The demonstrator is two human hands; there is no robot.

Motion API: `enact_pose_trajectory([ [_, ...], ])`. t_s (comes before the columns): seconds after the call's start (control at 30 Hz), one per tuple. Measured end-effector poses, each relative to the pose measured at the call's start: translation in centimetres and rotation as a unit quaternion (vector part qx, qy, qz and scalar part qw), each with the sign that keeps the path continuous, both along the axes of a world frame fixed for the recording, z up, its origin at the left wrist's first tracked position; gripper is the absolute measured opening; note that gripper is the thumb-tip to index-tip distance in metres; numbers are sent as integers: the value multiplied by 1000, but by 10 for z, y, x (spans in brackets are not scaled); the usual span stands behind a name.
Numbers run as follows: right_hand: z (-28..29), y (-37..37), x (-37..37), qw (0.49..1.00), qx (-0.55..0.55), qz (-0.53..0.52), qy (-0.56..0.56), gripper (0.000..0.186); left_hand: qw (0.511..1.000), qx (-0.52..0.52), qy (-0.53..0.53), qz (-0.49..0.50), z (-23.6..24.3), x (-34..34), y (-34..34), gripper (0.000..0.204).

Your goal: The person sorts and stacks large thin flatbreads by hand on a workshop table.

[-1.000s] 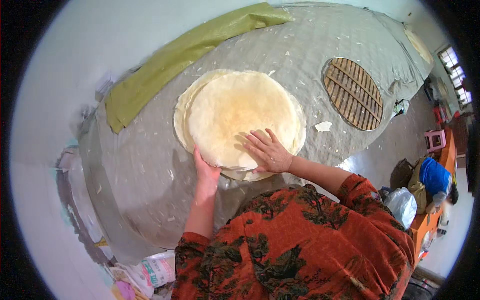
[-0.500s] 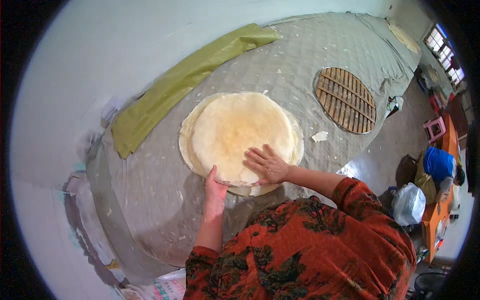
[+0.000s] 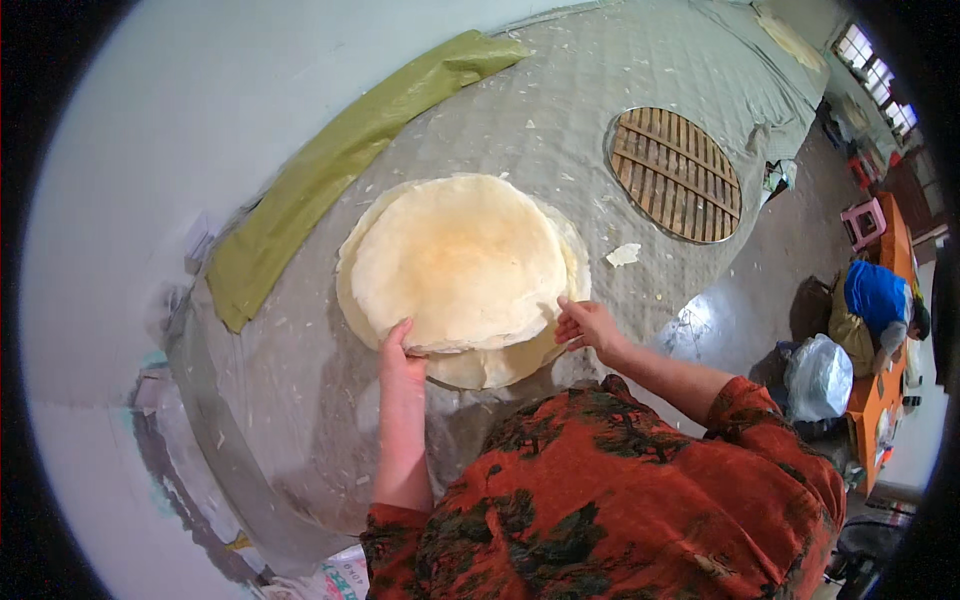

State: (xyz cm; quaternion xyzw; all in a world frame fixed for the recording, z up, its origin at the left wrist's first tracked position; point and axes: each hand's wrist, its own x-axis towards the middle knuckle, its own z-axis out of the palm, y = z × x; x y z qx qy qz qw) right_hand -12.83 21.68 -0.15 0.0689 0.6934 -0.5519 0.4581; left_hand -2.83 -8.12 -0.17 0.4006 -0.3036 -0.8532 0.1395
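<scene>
A stack of large, thin, round flatbreads (image 3: 455, 260), pale cream with a browner middle, is in front of me. Beneath it more wide sheets of flatbread (image 3: 490, 370) stick out at the near side and at the right. My left hand (image 3: 402, 362) grips the stack's near left edge, thumb on top and fingers out of sight underneath. At the right edge is my right hand (image 3: 588, 325), its fingers curled in and its thumb against the rim of the upper stack. Both forearms reach in from the near side.
A grey quilted cloth (image 3: 480, 130) covers the work surface. A round slatted wooden board (image 3: 675, 175) lies at the far right, near a torn flatbread scrap (image 3: 623, 255). Folded olive sheeting (image 3: 340, 190) runs along the wall. Farther right are an orange table (image 3: 870, 395) and a pink stool (image 3: 863, 223).
My right hand has slid off the stack's top to its right edge, and its spread fingers have curled. The upper stack's near edge has moved back, baring more of the flatbread underneath.
</scene>
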Motion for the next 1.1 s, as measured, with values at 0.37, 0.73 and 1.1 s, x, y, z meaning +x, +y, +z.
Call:
enact_pose_trajectory([
  [0.37,-18,-24,-87,895,-362,-190,-175,48,975,-198,10,-103,-87,51,-13,49],
  [0.73,-42,-48,-98,965,-216,-146,17,43,998,-17,-19,-51,-34,22,-36,49],
  [1.1,23,41,-14,928,-125,-281,209,33,848,-442,32,-292,64,-10,-8,40],
])
